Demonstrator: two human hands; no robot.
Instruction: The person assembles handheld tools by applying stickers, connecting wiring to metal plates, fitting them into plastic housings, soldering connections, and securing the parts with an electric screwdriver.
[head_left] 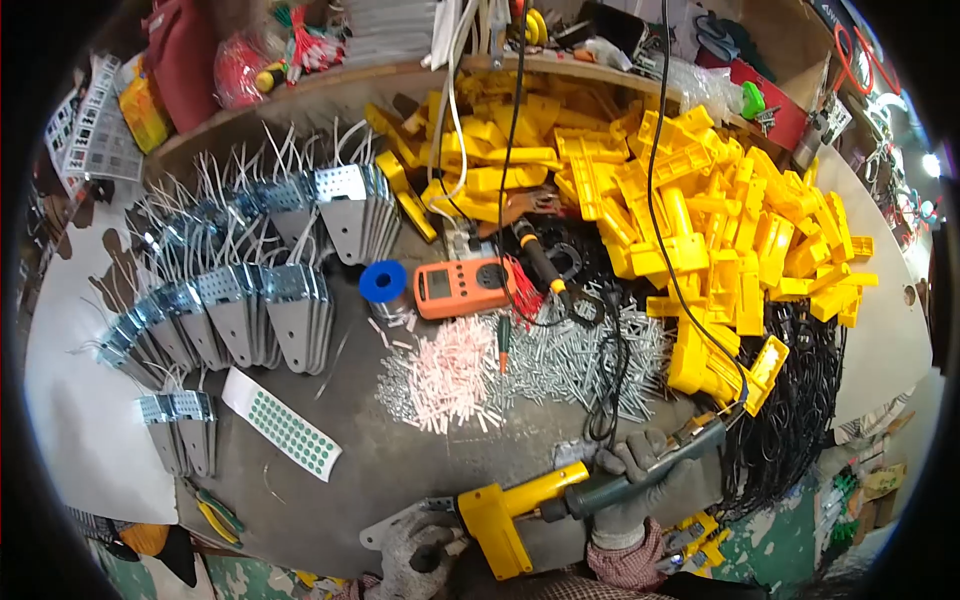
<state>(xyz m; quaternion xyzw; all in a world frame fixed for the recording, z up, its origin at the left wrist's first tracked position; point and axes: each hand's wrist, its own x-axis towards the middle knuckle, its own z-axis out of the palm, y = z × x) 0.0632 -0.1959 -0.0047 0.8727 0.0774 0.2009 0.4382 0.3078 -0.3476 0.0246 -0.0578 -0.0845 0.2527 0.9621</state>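
Observation:
At the bottom centre my left hand (418, 552), in a grey glove, is closed around a grey metal bracket (383, 530) beside a yellow plastic housing (497, 530). The housing lies tilted, with its handle part pointing up and right. My right hand (648, 470), also gloved, wraps around a dark green power screwdriver (625, 487). The screwdriver's tip is at the right side of the yellow housing. A black cord runs up from the tool's rear end.
Yellow housings (700, 210) are heaped at the back right, beside black cables (790, 410). Screws (590, 360), pink sleeves (455, 370), an orange multimeter (464, 289) and a blue spool (382, 283) lie mid-table. Metal brackets (235, 310) stand at left, near a sticker sheet (282, 424) and pliers (216, 515).

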